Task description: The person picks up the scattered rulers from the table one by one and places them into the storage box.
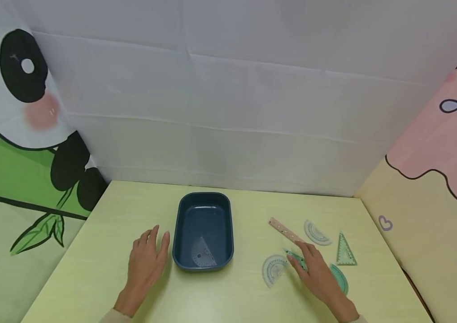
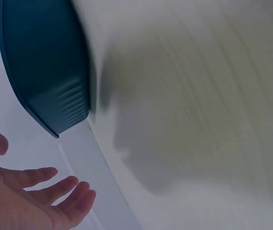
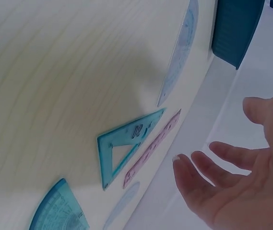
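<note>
Head view: on the yellow tabletop [image 1: 91, 264] before white cloth [image 1: 228, 98], the empty left hand [image 1: 146, 260] spreads beside a blue tray [image 1: 204, 220]; the right hand [image 1: 315, 271] (fingers relaxed, empty) hovers over a green set square [image 3: 137, 128].

Green set square [image 3: 134, 132], flat, just beside pink ruler [image 1: 286, 230].

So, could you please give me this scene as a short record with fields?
Tray: blue, one clear protractor inside
Left grip: empty, left of the tray, not touching it
Right grip: empty, over a green set square
Also on table: pink ruler, green protractor, two more clear protractors, second green set square
</note>
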{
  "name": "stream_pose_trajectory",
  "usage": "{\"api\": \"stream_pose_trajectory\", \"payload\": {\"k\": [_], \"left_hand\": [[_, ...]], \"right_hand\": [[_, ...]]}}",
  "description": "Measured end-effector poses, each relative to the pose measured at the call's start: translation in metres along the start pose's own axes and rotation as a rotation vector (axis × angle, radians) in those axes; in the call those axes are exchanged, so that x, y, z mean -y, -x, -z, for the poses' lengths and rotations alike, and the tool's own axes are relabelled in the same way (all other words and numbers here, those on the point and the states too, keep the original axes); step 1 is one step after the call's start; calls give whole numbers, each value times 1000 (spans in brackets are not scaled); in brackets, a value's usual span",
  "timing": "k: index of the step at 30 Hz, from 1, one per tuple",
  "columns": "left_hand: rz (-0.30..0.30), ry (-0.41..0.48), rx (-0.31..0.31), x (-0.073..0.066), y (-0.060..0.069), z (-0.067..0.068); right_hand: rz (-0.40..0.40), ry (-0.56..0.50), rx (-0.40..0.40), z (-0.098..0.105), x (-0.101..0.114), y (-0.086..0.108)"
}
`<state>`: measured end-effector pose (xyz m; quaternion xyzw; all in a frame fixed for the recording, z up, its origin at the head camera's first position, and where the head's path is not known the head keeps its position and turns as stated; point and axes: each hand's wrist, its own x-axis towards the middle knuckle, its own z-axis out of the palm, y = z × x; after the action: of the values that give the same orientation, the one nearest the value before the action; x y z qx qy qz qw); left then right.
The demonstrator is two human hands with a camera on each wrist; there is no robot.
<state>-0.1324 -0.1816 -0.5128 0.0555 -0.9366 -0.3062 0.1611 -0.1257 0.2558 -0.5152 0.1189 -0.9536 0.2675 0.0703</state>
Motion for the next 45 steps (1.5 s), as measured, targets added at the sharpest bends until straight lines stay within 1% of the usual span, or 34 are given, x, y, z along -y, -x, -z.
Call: {"api": "stream_pose_trajectory", "payload": {"k": [4,6,11,14,16,19,25,28,33,36,39,45], "left_hand": [[47,77,8,-3,-3,-2],[65,110,21,-4,-5,-2],[87,156,59,-7,-9,-4],[100,188,66,-8,-12,-6],[111,217,66,-10,-13,-8],[126,261,54,-12,-16,-12],[150,309,25,-16,-20,-18],[175,327,19,-18,-22,-20],[217,346,14,-22,-25,-24],[222,354,2,-22,-27,-27],[212,363,-8,-22,-29,-29],[214,364,9,-23,-33,-30]], "right_hand": [[-19,-52,15,0,3,-1],[-20,-60,14,-1,4,-1],[-33,-63,0,-3,8,-1],[-68,-111,9,-4,9,-1],[-96,-150,18,-5,10,-1],[-139,-172,38,-6,10,-1],[-202,-129,66,-10,13,-2],[-204,-106,69,-12,15,-2],[-183,-92,57,-16,16,-2],[-159,-88,44,-17,16,-1],[-140,-78,34,-19,16,-2],[-140,-89,38,-21,14,-2]]}}
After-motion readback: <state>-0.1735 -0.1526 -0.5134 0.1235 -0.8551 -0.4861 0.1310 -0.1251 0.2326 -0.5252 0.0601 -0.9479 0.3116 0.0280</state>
